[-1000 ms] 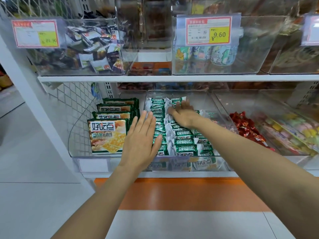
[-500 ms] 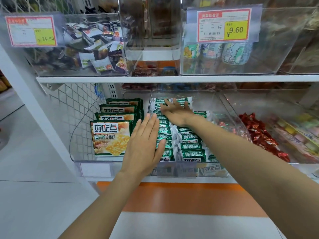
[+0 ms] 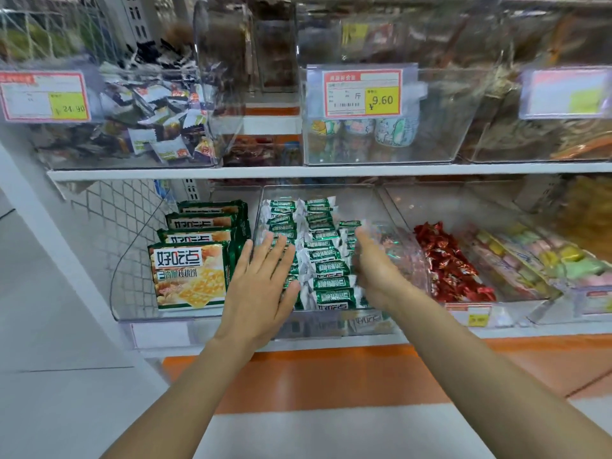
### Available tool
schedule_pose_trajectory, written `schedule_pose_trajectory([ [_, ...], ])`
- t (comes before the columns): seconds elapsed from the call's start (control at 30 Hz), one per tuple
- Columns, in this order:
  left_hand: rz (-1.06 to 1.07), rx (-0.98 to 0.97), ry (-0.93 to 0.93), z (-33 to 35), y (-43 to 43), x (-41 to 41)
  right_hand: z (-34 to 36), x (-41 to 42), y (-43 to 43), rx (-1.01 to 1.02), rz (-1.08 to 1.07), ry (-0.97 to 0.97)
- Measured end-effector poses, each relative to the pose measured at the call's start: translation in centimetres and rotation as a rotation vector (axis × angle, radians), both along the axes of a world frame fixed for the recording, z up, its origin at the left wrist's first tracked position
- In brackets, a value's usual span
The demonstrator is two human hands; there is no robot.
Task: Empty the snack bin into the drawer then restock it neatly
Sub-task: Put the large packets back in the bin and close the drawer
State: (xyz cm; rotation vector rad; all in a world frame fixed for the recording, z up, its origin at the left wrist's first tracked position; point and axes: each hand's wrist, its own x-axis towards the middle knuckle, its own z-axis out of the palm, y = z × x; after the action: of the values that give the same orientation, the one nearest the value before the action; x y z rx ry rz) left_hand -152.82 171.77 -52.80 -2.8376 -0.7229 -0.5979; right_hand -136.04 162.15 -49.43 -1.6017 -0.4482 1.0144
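A clear plastic snack bin (image 3: pixel 402 241) sits on the lower shelf, filled with rows of small green-and-white wrapped snack packets (image 3: pixel 326 256). My left hand (image 3: pixel 261 286) lies flat with straight fingers on the left rows of packets at the bin's front. My right hand (image 3: pixel 372 265) is blurred, fingers straight, at the right side of the packets near the bin's right wall. Neither hand holds a packet. No drawer is in view.
Larger green biscuit packs (image 3: pixel 192 270) stand in the bin to the left. Red wrapped candies (image 3: pixel 450 266) and pastel sweets (image 3: pixel 543 256) fill bins to the right. The upper shelf (image 3: pixel 331 169) carries more clear bins with price tags (image 3: pixel 362 92). An orange ledge (image 3: pixel 314 372) runs below.
My right hand has drawn back from the far rows of packets to the bin's right side. My left hand stays flat on the left rows. The camera has tilted slightly.
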Motion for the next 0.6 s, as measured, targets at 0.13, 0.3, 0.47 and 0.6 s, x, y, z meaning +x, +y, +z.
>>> schedule_pose_trajectory([
  [0.13,-0.001,-0.017,0.002,0.1,-0.3,0.3,-5.1,1.9,3.0,0.095,0.031,0.029],
  [0.3,-0.005,-0.032,0.017,0.0,-0.4,0.3,0.4,0.0,0.6,0.068,-0.077,0.04],
  [0.47,-0.008,-0.054,0.014,0.0,-0.5,0.3,-1.1,-1.3,2.0,-0.059,-0.06,0.018],
  [0.6,-0.03,-0.101,-0.105,0.7,0.2,0.1,0.5,1.3,2.0,-0.017,-0.143,-0.023],
])
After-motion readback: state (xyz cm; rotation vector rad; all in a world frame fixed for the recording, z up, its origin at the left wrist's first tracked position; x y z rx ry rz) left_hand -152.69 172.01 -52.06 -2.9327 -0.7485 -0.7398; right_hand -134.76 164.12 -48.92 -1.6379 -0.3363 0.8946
